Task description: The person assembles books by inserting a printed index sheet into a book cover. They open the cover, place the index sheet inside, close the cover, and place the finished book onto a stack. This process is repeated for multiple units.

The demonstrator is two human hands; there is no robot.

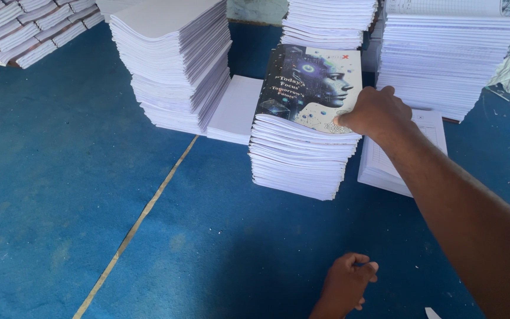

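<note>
Currently right hand (375, 112) at 1 o'clock, fingers curled together, tips pressing printed cover (311, 88) atop middle booklet stack (302, 159); judged: square cover to stack edges, press flat. Cover dark blue, glossy, pale profile artwork. Left hand (346, 283) at 6 o'clock, loosely curled, holding nothing, on blue floor (60, 189)

Soft blue-tinged daylight, sharp, faint shadows

A dark printed cover (311, 88) in blue and black, patterned with small dots and pale shapes, is shown at the upper centre. White paper stacks (175, 62) are seen around it. The floor (60, 195) is covered in blue, crossed by a yellowish line (137, 227).
</note>
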